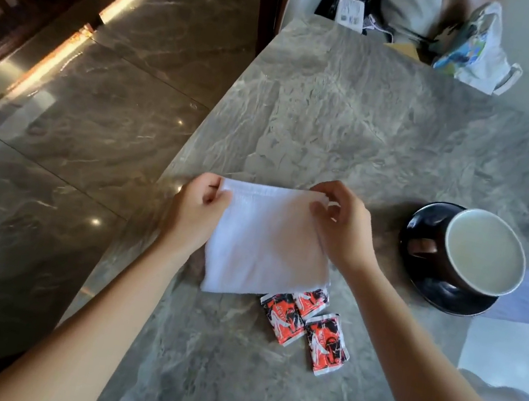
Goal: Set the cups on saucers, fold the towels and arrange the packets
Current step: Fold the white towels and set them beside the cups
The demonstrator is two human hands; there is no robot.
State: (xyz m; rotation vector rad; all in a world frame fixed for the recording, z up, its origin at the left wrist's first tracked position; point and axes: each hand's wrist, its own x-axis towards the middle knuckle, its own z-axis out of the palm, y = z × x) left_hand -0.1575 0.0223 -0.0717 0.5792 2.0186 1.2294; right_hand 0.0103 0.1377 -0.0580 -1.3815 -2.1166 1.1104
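Holding a white towel (263, 241) by its two far corners, the left hand (197, 214) and the right hand (342, 228) each pinch the cloth between thumb and fingers. The towel is folded into a rough rectangle near the left edge of the grey stone table (338, 118). Its pinched far edge is lifted and runs left to right, while its near edge lies on the table, so the cloth slopes down toward the person; its longer side runs away from the person, tilted a little to the left at the near end.

Just beside the towel's near right corner lie three red, black and white packets (304, 322), bunched together at different angles; the farthest one is touching or slightly tucked under the towel's corner. To the right, well apart from the towel, a dark cup (483, 250) with a pale inside stands on a black saucer (449, 295), its handle turned toward the towel. At the far end of the table sit a crumpled printed bag (477, 50) and some dark clutter (350, 2), too blurred to tell.
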